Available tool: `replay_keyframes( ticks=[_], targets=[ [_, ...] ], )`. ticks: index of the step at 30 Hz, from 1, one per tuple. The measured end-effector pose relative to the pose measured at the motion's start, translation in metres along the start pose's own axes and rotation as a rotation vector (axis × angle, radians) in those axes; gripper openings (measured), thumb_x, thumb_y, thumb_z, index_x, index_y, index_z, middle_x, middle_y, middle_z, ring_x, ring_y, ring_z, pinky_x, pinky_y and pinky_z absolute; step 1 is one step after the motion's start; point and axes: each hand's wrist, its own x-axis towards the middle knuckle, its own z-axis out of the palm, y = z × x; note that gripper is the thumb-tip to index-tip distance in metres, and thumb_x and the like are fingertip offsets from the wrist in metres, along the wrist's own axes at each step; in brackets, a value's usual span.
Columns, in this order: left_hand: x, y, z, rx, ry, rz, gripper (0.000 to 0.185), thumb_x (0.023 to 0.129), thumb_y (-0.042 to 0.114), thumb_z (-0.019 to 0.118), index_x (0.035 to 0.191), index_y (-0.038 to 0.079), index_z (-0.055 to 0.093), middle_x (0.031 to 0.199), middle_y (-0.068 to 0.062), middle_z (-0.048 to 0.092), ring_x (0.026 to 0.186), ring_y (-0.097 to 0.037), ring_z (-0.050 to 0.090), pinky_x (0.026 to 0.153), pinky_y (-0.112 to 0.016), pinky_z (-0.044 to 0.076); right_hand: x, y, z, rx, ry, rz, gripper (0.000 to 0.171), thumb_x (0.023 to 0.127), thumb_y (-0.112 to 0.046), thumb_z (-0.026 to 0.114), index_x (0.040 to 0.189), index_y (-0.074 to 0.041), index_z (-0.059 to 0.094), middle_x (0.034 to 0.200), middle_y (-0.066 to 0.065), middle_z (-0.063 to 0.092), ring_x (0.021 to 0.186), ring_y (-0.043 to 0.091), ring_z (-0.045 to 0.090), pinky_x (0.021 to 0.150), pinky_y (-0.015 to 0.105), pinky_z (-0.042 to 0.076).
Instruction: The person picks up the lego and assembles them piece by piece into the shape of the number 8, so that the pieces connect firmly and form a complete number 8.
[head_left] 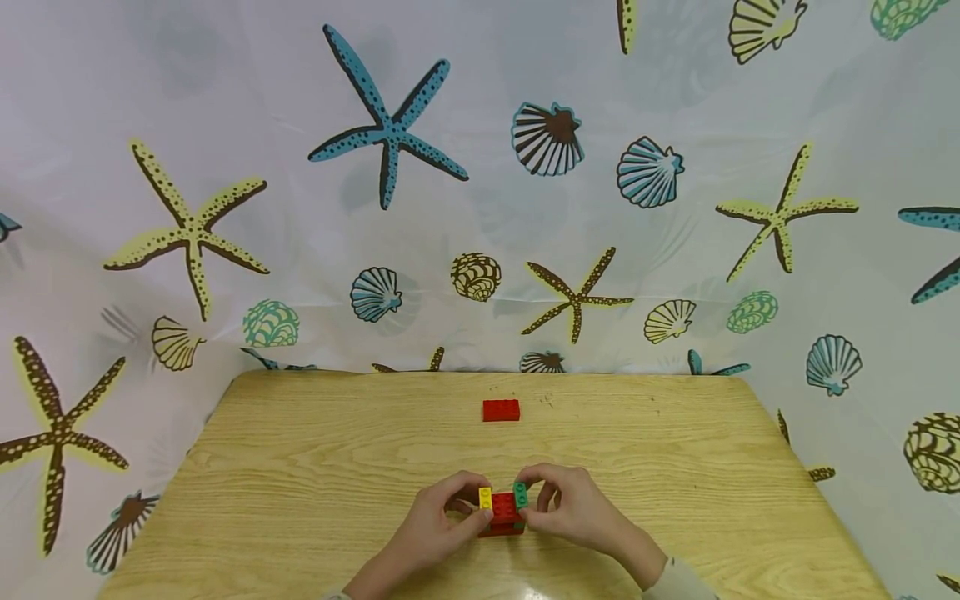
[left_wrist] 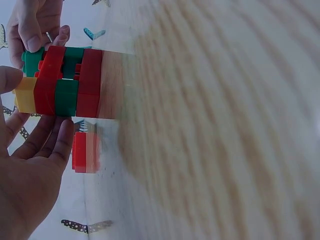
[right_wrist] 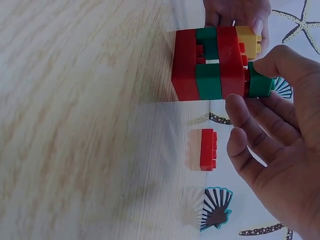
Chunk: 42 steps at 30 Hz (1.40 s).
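Head view: left hand (head_left: 442,512) pinches the yellow brick (head_left: 485,498), right hand (head_left: 566,504) pinches the green brick (head_left: 520,494), both atop the block stack (head_left: 502,515) on the table (head_left: 300,467). Best pressed straight down, evenly, stack steadied.

Lone red brick (head_left: 501,410) on wooden table (head_left: 300,467)
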Motion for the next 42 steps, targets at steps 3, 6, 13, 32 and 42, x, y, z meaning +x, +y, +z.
replay_keyframes(
  ticks=[3,6,13,32,42],
  targets=[
    [-0.0002,0.0006,-0.0001,-0.003,0.0,-0.002,0.032,0.101,0.024,0.073,0.126,0.005,0.068,0.113,-0.007,0.075,0.101,-0.013,0.07,0.084,-0.027,0.061,0.0,-0.001,-0.0001,-0.004,-0.005,0.007,0.031,0.094,-0.016,0.078,0.123,-0.007,0.072,0.112,0.007,0.075,0.072,0.001,0.063,0.056,0.021,0.05],
    [-0.0004,0.0012,-0.0003,-0.009,-0.001,-0.004,0.032,0.101,0.024,0.073,0.126,0.005,0.068,0.113,-0.007,0.074,0.101,-0.013,0.07,0.084,-0.027,0.061,-0.0003,-0.0021,-0.0006,-0.008,-0.011,0.009,0.031,0.093,-0.015,0.078,0.123,-0.007,0.072,0.114,0.008,0.075,0.072,0.001,0.064,0.057,0.022,0.051],
    [-0.0003,0.0006,0.0,-0.011,-0.007,-0.004,0.032,0.101,0.024,0.073,0.126,0.005,0.068,0.113,-0.008,0.074,0.101,-0.014,0.07,0.084,-0.027,0.061,-0.0013,-0.0033,-0.0018,-0.012,-0.018,0.017,0.032,0.094,-0.016,0.078,0.123,-0.006,0.072,0.113,0.008,0.075,0.074,0.001,0.064,0.058,0.022,0.052],
    [0.0005,-0.0006,0.0007,-0.007,-0.003,-0.003,0.031,0.1,0.025,0.074,0.125,0.006,0.068,0.113,-0.006,0.075,0.101,-0.014,0.071,0.084,-0.027,0.061,-0.0024,-0.0025,-0.0026,-0.01,-0.014,0.073,0.029,0.095,-0.02,0.078,0.122,-0.011,0.074,0.101,0.007,0.075,0.068,0.005,0.06,0.057,0.022,0.05],
    [0.0006,0.0001,0.0005,-0.01,-0.006,-0.013,0.032,0.1,0.025,0.074,0.125,0.006,0.068,0.113,-0.006,0.075,0.101,-0.014,0.07,0.085,-0.026,0.06,-0.0034,-0.0027,-0.0012,0.001,-0.004,0.074,0.03,0.094,-0.019,0.079,0.121,-0.01,0.074,0.099,0.008,0.075,0.071,0.002,0.061,0.056,0.021,0.05]
  ],
)
